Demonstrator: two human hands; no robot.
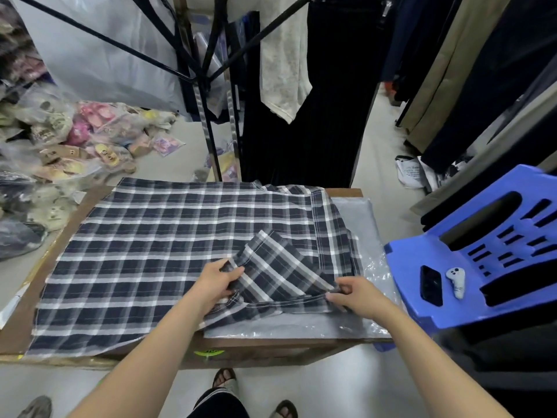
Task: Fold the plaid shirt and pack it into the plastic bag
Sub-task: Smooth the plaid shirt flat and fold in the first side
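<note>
Navy-and-white plaid shirt lay spread on the brown surface | left hand grip pinched a folded sleeve | right hand grip pinched the hem | plastic bag lay under the shirt's right edge | no legible writing.

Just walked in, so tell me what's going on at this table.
A person is folding a plaid shirt spread flat on a brown table. The left hand and the right hand each pinch the sleeve, which is turned in over the shirt's body. The plastic bag lies flat under the shirt's right edge, with nothing packed in it yet. A phone sits on the blue stool at the right.
</note>
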